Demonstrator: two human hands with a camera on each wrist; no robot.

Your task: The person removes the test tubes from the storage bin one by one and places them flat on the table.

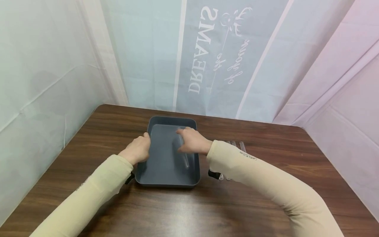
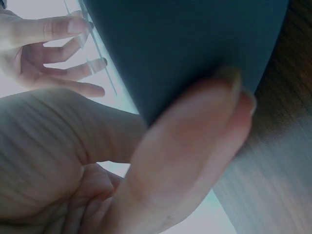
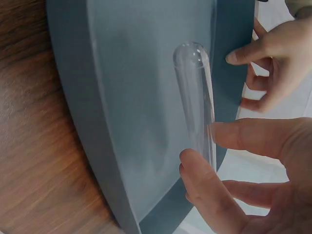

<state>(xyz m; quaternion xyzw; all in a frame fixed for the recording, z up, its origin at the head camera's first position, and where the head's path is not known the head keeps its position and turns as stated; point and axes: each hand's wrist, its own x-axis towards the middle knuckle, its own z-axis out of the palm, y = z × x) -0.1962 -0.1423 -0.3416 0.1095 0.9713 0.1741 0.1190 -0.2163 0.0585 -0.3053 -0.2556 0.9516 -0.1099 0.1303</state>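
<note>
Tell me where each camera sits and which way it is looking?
Head: worn on the head, looking forward and down at the wooden table, the grey tray, both sleeves and both hands.
Left wrist: on the left wrist, looking along the left hand at the tray's outer wall; the right hand shows beyond.
Right wrist: on the right wrist, looking into the tray at the clear glass tube between the right hand's fingers; the left hand is at the far rim.
All three views share the tray and both hands.
</note>
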